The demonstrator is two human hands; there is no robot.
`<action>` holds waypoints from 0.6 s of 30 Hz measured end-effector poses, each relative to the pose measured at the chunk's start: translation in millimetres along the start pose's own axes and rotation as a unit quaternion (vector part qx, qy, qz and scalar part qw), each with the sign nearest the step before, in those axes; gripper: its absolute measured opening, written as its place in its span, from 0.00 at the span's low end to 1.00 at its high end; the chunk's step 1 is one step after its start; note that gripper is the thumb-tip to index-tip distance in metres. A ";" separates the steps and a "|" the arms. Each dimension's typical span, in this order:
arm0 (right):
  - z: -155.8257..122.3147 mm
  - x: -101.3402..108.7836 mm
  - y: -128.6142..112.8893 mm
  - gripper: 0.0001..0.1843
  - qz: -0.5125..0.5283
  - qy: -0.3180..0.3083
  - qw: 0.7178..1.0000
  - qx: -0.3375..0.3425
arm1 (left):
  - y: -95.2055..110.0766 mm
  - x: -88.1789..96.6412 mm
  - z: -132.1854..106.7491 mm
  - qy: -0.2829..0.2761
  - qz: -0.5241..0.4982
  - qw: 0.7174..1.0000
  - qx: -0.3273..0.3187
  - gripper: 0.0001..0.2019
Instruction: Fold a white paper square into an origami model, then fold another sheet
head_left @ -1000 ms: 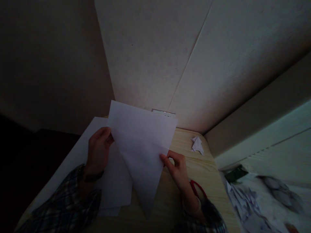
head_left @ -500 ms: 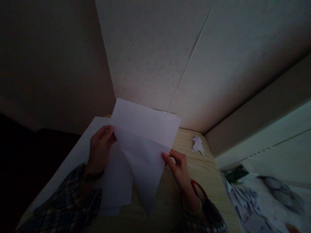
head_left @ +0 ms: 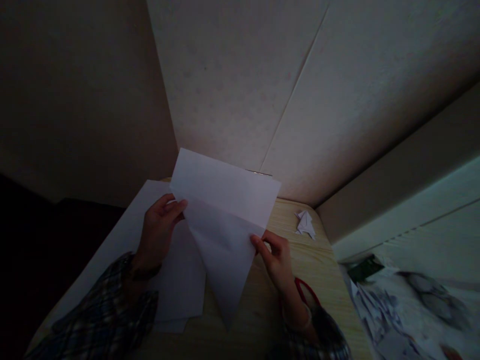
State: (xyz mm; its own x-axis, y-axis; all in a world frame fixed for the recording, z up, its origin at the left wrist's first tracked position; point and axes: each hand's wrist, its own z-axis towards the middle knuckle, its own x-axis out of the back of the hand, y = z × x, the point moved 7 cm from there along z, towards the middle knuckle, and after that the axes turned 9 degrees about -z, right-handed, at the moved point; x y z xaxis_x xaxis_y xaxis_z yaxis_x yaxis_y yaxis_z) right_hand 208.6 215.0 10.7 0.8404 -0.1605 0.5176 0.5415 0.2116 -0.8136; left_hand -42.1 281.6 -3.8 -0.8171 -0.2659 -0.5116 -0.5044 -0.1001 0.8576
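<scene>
Between my hands is a white sheet of paper [head_left: 225, 205], lifted above the table and tilted. A crease runs across its middle, and its lower part narrows to a point toward me. My left hand [head_left: 161, 220] pinches the left edge near the crease, thumb on top. On the right edge, just below the crease, my right hand [head_left: 273, 250] grips between thumb and fingers. Under my left arm lie more white sheets [head_left: 183, 280] on the table. Part of a red loop handle [head_left: 307, 290] shows beside my right wrist.
A small folded paper figure [head_left: 305, 224] sits at the right back of the wooden table [head_left: 318, 280]. Behind the table rises a pale wall [head_left: 232, 90]. At lower right, off the table, are crumpled papers [head_left: 382, 315] and a dark green item [head_left: 365, 268].
My left hand has shifted slightly right along the paper's left edge, its thumb now further over the sheet. The sheet's top edge has risen a little. My right hand is nearly still.
</scene>
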 end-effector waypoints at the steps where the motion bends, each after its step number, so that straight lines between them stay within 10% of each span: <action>1: -0.2 0.4 0.8 0.20 0.002 0.003 1.000 -0.002 | 0.1 0.0 0.0 -0.003 0.000 1.000 0.000 0.12; 10: -1.8 0.3 4.8 0.19 0.006 0.023 1.000 -0.011 | -13.7 -20.5 -11.9 -0.100 0.002 0.995 0.028 0.29; 18: -1.3 0.0 0.1 0.20 -0.002 0.017 1.000 0.000 | -12.8 -14.8 -12.0 -0.072 0.022 0.996 0.056 0.21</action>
State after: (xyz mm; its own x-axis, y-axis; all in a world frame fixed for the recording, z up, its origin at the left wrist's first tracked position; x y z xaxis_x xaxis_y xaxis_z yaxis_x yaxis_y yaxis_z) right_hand 208.7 213.8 10.3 0.8371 -0.1939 0.5116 0.5449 0.2113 -0.8115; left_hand -20.2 275.3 -6.6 -0.8665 -0.1264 -0.4829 -0.4888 0.0188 0.8722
